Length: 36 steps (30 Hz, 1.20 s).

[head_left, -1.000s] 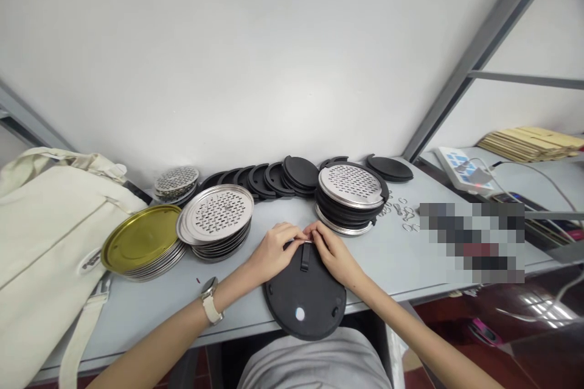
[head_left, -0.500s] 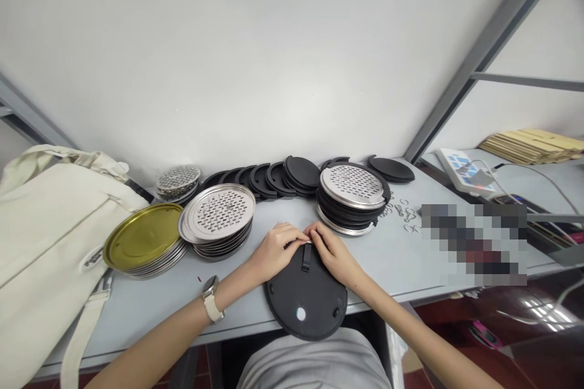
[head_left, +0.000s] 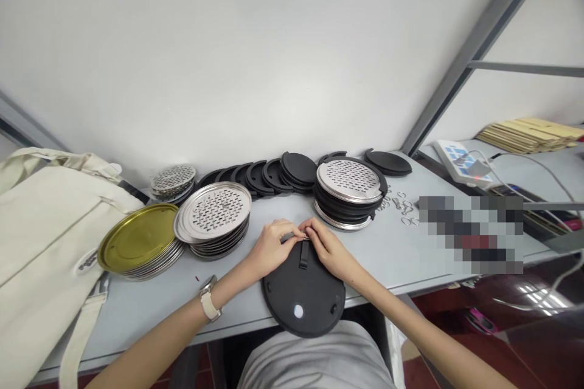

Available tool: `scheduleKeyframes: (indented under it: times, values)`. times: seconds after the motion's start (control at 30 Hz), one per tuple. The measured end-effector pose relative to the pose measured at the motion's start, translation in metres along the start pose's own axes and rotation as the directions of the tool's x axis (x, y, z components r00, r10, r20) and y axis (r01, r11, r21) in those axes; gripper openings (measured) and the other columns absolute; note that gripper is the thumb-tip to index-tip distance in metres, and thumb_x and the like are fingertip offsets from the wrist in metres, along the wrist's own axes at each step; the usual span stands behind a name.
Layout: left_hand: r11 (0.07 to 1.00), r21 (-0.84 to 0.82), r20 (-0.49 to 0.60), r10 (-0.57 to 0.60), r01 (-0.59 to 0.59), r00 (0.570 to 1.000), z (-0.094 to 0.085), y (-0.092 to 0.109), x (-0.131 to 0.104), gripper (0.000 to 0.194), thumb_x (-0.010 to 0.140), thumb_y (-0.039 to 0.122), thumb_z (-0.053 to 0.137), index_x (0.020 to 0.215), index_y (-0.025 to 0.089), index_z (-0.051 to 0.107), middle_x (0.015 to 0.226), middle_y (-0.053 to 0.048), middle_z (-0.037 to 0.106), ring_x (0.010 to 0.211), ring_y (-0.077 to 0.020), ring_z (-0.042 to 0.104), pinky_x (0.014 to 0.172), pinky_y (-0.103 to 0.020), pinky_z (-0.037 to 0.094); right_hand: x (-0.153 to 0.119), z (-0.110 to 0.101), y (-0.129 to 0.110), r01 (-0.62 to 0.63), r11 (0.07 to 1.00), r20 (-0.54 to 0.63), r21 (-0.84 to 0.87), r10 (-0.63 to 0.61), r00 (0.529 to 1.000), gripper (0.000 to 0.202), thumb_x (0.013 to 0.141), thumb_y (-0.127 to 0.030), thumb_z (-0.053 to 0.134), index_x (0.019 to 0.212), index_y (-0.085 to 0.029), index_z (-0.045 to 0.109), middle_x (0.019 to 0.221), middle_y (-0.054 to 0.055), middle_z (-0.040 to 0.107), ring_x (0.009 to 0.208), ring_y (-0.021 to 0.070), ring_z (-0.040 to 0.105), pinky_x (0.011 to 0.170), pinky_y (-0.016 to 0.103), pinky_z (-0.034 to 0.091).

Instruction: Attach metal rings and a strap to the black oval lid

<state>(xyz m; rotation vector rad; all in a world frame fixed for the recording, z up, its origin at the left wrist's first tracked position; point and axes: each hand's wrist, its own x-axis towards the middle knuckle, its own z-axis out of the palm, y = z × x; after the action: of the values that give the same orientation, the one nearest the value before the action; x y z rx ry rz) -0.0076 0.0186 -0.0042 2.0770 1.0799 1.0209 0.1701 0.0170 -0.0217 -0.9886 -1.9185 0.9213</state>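
A black round disc lies at the table's front edge, partly over my lap. It has a short black strap near its top, small knobs at its sides and a white round spot low down. At the strap's upper end, my left hand and my right hand meet with fingertips pinched. A thin, shiny piece, seemingly a metal ring, shows between the fingers; most of it is hidden. The forearms reach in from either side, with a watch on the left wrist.
Perforated metal discs top a stack at left, beside gold lids. Black discs lean along the wall. Another stack stands right of my hands, near loose metal rings. A cream bag covers the left end.
The view has shifted slightly. Both hands stay pinched together at the strap's top end, with only small finger movement. The black disc keeps its place beneath them.
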Motion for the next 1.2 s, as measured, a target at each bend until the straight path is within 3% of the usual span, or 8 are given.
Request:
scheduleKeyframes:
  times: [0.3,0.47,0.6,0.87,1.2]
  values:
    - [1.000,0.013,-0.022,-0.021,0.022,1.000,0.004,-0.004,-0.002,0.011,0.085,0.015,0.061,0.084,0.020,0.071,0.086,-0.002,0.071,0.084,-0.0173,0.064,0.081,-0.030,0.047,-0.003,0.000,0.000,-0.006,1.000,-0.010,-0.023,0.006,1.000,0.017,0.097,-0.019,0.032,0.101,-0.022,0.049,0.095,0.005,0.056,0.091,0.0191,0.055,0.085,0.034,0.044]
    - [0.988,0.135,-0.012,0.072,-0.070,0.997,0.004,-0.001,-0.001,0.014,0.088,0.014,0.055,0.084,0.020,0.067,0.085,-0.002,0.069,0.086,-0.0180,0.061,0.085,-0.034,0.045,-0.001,-0.002,-0.002,0.030,0.996,-0.021,-0.085,-0.031,0.999,0.021,0.094,-0.013,0.031,0.098,-0.022,0.050,0.089,0.004,0.056,0.085,0.0191,0.055,0.080,0.034,0.045]
    - [0.965,0.236,-0.022,0.124,-0.115,0.992,0.000,-0.003,0.004,0.016,0.090,0.012,0.051,0.085,0.019,0.064,0.086,-0.002,0.066,0.087,-0.0182,0.059,0.085,-0.034,0.043,0.011,-0.005,0.003,0.064,0.978,-0.038,-0.198,-0.073,0.997,0.023,0.090,-0.008,0.032,0.098,-0.022,0.049,0.088,0.004,0.055,0.083,0.0197,0.054,0.079,0.034,0.044]
    - [0.900,0.419,-0.102,0.178,-0.120,0.979,-0.011,-0.018,0.009,0.017,0.094,0.016,0.045,0.092,0.019,0.062,0.090,-0.004,0.064,0.089,-0.0201,0.057,0.084,-0.036,0.041,0.047,-0.005,0.013,0.146,0.914,0.055,-0.378,-0.135,0.989,0.029,0.087,-0.002,0.034,0.101,-0.021,0.051,0.095,0.006,0.052,0.085,0.0202,0.055,0.079,0.033,0.045]
    - [0.882,0.449,-0.070,0.195,-0.144,0.978,-0.013,-0.010,0.008,0.012,0.091,0.013,0.049,0.086,0.019,0.058,0.086,-0.003,0.063,0.086,-0.0191,0.056,0.083,-0.036,0.040,0.045,-0.006,0.008,0.159,0.886,0.024,-0.435,-0.165,0.986,0.028,0.088,-0.001,0.033,0.100,-0.021,0.050,0.096,0.006,0.050,0.085,0.0205,0.054,0.080,0.032,0.046]
